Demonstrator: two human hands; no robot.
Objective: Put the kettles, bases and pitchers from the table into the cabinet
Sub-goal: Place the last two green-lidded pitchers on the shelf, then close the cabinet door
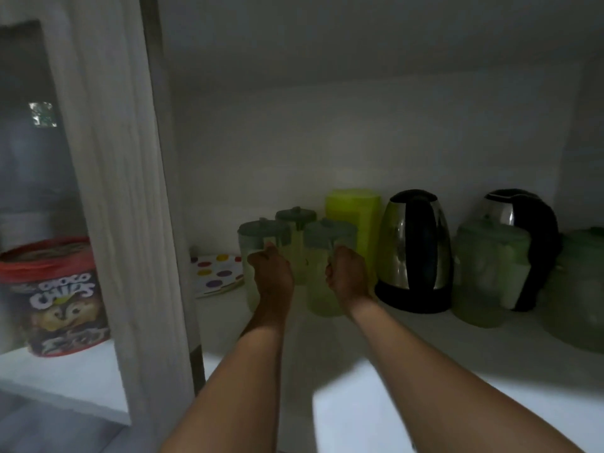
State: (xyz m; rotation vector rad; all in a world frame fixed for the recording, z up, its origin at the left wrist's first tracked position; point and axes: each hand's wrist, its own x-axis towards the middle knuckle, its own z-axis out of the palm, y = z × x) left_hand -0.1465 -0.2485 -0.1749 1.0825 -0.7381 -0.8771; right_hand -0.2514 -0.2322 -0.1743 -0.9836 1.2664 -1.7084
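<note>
Pitchers are in both my hands on the cabinet shelf (425, 371): my left hand (273, 276) is closed on the handle of the left pitcher (258, 243), my right hand (348, 277) on the right pitcher (327, 237). Two steel kettles (413, 246) on their bases and several other green pitchers (490, 269) stand already inside. I judge the task nearly done; the table is not visible.

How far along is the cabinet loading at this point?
Well underway. Done: two kettles and several green pitchers stand on the shelf. In hand: the left hand and right hand each grip a pitcher being set down. Left: unknown; the table is out of view.
</note>
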